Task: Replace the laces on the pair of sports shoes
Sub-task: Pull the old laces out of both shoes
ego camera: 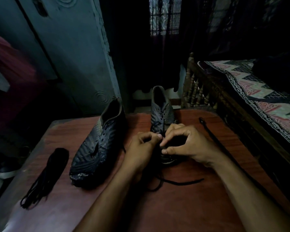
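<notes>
Two dark sports shoes stand on a reddish-brown table [182, 206]. The left shoe [97, 146] has bare eyelets and a worn toe pointing at me. The right shoe [162, 114] stands farther back, its toe hidden behind my hands. My left hand [144, 146] and my right hand [179, 144] meet over that toe, fingers curled, each pinching a black lace [179, 181] whose loose ends trail across the table toward me. A bundle of black laces [45, 176] lies at the table's left side.
A long thin black strap [224, 146] lies along the table's right edge. A bed with a patterned cover [258, 97] and a wooden railing stands close on the right. A blue-grey cupboard door [65, 56] stands behind the table on the left. The room is dim.
</notes>
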A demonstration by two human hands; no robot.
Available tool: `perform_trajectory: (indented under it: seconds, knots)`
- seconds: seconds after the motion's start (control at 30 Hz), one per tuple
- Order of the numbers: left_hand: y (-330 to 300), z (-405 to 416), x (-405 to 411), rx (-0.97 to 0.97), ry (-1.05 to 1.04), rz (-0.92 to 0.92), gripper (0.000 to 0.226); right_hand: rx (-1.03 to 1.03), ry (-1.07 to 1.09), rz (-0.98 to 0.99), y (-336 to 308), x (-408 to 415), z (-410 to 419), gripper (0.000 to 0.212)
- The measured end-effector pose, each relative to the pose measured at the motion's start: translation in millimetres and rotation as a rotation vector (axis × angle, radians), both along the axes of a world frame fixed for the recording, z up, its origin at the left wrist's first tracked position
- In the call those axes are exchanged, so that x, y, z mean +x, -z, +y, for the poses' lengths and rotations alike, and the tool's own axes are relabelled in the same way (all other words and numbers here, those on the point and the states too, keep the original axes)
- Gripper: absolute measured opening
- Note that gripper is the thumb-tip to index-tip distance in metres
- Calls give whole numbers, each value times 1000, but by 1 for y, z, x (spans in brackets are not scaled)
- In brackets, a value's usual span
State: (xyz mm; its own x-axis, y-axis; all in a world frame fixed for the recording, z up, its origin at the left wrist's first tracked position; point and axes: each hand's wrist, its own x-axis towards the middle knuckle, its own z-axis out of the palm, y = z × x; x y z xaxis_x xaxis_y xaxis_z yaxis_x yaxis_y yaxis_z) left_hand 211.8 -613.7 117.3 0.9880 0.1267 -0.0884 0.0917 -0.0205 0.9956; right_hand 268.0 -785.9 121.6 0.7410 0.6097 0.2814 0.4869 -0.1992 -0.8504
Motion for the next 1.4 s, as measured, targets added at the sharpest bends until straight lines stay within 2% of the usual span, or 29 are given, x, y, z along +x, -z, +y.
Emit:
perform_trajectory:
  seconds: [0.07, 0.17, 0.23, 0.33, 0.37, 0.43, 0.53, 0.6, 0.67, 0.8, 0.87, 0.97, 1.03, 1.13, 1.27, 1.33, 1.4]
  knots:
    - [-1, 4, 0, -74, 28, 24, 23, 116, 36, 107, -2, 0, -4, 9]
    - [-4, 11, 0, -149, 119, 44, 19, 275, 218, 278, -2, 0, 2, 28]
    - [-9, 12, -2, -169, 189, 23, 12, 179, 366, 259, -2, -2, 10, 35]
    - [-7, 13, -4, -136, 273, -43, 7, -64, 463, 39, 2, -4, 18, 30]
    - [-7, 12, -5, -137, 299, -52, 6, -78, 462, 14, 3, -5, 19, 26]
    - [-7, 10, -6, -129, 314, -61, 12, -33, 424, 98, 0, -5, 16, 20]
    - [-10, 10, -4, -141, 167, -37, 38, 84, 234, 275, -9, -6, 7, 18]
    - [-10, 9, -3, -113, 120, -7, 49, 70, 106, 267, -14, -7, 1, 18]
    - [-11, 5, -4, -105, 129, 15, 48, 33, 25, 220, -16, -7, -1, 18]
    - [-8, -3, -7, -163, 101, 42, 29, -12, -31, 173, -16, -5, -5, 12]
    - [-7, -1, -6, -194, 80, 70, 18, 8, 0, 201, -14, -5, -4, 18]
    - [-11, 10, -5, -236, 128, 80, 11, 48, 229, 299, -8, -5, 1, 33]
    - [-16, 20, -5, -240, 201, 67, 6, -2, 326, 268, -7, -5, 6, 38]
    - [-19, 28, -6, -195, 297, 40, 6, -67, 313, 216, -6, -7, 9, 37]
    - [-16, 28, -4, 55, 343, 11, 15, -65, 315, 209, -8, -8, 12, 22]
    - [-16, 27, -6, 59, 361, 24, 18, -28, 313, 204, -6, -8, 13, 19]
    - [-21, 24, -9, -25, 293, 52, 23, -4, 238, 199, -8, -8, 11, 16]
